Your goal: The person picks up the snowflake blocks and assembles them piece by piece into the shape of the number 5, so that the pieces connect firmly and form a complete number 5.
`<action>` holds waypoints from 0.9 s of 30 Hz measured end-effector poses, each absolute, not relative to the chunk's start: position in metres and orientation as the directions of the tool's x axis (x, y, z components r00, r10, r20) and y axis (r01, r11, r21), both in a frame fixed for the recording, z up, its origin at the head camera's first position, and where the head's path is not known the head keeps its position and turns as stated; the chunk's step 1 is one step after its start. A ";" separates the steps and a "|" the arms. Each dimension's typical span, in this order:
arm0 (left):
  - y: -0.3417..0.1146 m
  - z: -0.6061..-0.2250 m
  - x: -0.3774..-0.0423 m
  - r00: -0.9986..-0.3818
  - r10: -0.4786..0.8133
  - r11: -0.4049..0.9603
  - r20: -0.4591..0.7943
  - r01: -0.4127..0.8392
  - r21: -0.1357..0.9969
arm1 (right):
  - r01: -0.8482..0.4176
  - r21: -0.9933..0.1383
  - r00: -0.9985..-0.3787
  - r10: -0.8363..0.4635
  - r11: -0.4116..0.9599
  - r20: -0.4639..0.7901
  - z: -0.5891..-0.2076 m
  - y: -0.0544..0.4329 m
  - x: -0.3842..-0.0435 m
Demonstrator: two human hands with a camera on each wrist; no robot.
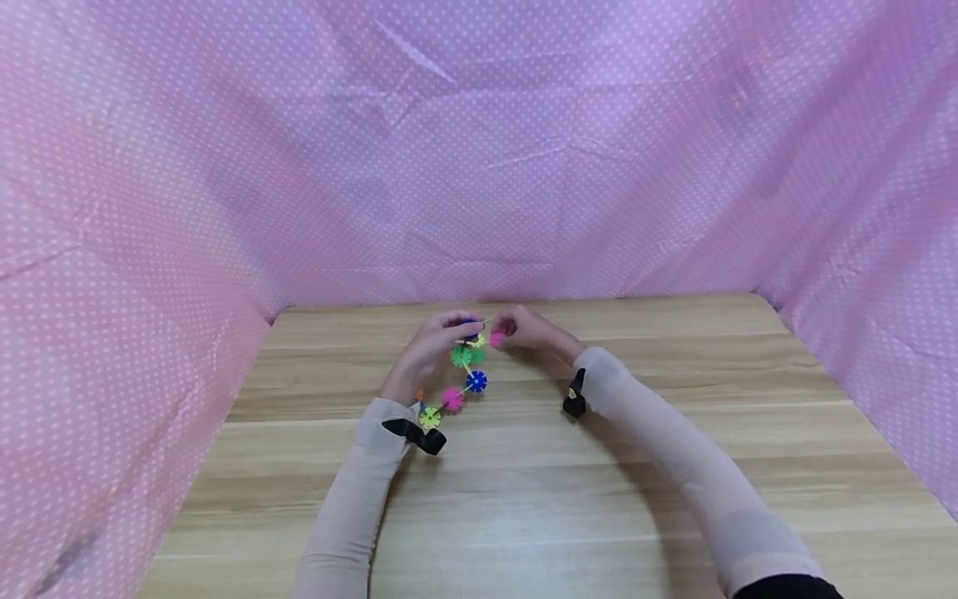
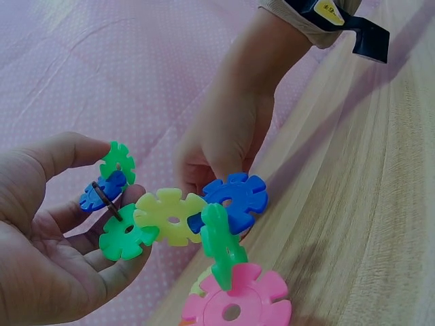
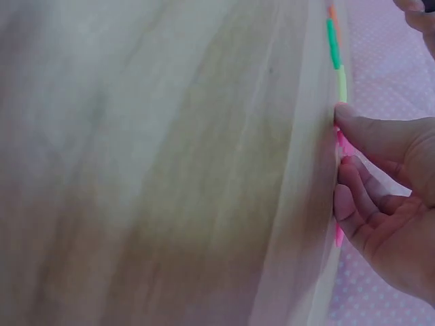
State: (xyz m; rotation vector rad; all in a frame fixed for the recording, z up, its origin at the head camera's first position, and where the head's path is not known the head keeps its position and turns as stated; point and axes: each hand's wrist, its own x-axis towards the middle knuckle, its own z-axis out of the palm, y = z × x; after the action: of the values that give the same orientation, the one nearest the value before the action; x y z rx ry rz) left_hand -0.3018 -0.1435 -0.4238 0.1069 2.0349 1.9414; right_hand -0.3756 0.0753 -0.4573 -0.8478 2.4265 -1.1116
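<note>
A chain of notched plastic snowflake discs, slotted edge to edge, curves beneath my left hand point(image 1: 434, 339). It includes a green disc point(image 1: 461, 356), a blue disc point(image 1: 476, 381), a pink disc point(image 1: 452, 398) and a yellow disc point(image 1: 430, 418). In the left wrist view, my left hand point(image 2: 47, 231) holds one end, its upper digit against a small green disc point(image 2: 117, 161); other fingers lie behind the chain. My right hand point(image 3: 401, 183) pinches another pink disc point(image 3: 345, 144) between thumb and fingers, close to the tabletop. Whether that disc joins the chain, I cannot tell.
The wooden tabletop point(image 1: 569, 499) runs back to a pink dotted cloth point(image 1: 479, 183), which also hangs along both sides. Black straps with small devices sit on both wrists, the right one point(image 1: 575, 399) close to the table.
</note>
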 end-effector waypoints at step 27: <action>-0.138 -0.432 -0.305 -0.952 0.257 0.096 -0.168 -0.148 0.984 | -0.138 -0.985 -0.918 -0.387 0.107 0.086 -0.437 0.102 -0.347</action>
State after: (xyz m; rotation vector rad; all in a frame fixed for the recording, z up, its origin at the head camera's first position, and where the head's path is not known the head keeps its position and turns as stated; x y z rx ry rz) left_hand -0.3051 -0.1375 -0.4318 0.1081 2.0813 1.9277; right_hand -0.3470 0.1015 -0.4365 -0.5266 2.1850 -1.9070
